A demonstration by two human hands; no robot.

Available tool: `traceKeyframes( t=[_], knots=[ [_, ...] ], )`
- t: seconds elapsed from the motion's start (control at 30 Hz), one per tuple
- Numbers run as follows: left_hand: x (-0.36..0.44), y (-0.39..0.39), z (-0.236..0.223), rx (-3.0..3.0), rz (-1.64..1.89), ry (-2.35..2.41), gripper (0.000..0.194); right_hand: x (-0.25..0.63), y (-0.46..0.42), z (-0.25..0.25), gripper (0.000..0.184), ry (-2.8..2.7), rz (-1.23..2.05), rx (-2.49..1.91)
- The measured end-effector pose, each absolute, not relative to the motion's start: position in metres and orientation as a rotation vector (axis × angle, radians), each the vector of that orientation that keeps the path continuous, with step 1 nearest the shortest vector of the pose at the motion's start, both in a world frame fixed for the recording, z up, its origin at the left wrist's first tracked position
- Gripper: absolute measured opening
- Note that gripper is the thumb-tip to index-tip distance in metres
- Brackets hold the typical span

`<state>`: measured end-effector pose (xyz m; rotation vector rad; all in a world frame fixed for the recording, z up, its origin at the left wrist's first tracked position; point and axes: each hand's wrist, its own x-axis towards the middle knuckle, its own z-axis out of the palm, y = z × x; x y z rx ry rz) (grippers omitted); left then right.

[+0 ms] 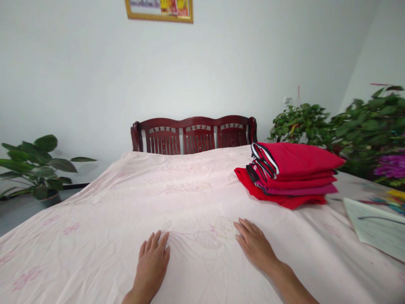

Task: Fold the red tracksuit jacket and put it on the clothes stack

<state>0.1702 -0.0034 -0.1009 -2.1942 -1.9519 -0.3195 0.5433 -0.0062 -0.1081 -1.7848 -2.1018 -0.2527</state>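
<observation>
My left hand (pixel 152 261) lies flat, palm down, on a pale pink sheet (pixel 133 202) that covers the surface in front of me, its fingers stretched out and close together. My right hand (pixel 255 244) rests flat on the same sheet a little to the right, fingers extended. Neither hand holds anything. Beyond my right hand sits a stack of folded red garments (pixel 292 173) with black and white trim at the folds.
A dark red wooden bench (pixel 193 134) stands behind the sheet against the white wall. Leafy potted plants stand at the left (pixel 38 166) and at the right (pixel 357 126). White paper (pixel 375 226) lies at the right edge. A framed picture (pixel 160 9) hangs above.
</observation>
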Motion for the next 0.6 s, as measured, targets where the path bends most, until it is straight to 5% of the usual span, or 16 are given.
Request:
traceKeyframes(
  t=[0.6],
  knots=[
    [0.1690,-0.0016,-0.1049,-2.185,-0.345,-1.941,0.047,0.5433,-0.0063,-0.1086,0.044,-2.102,-0.251,-1.775]
  ],
)
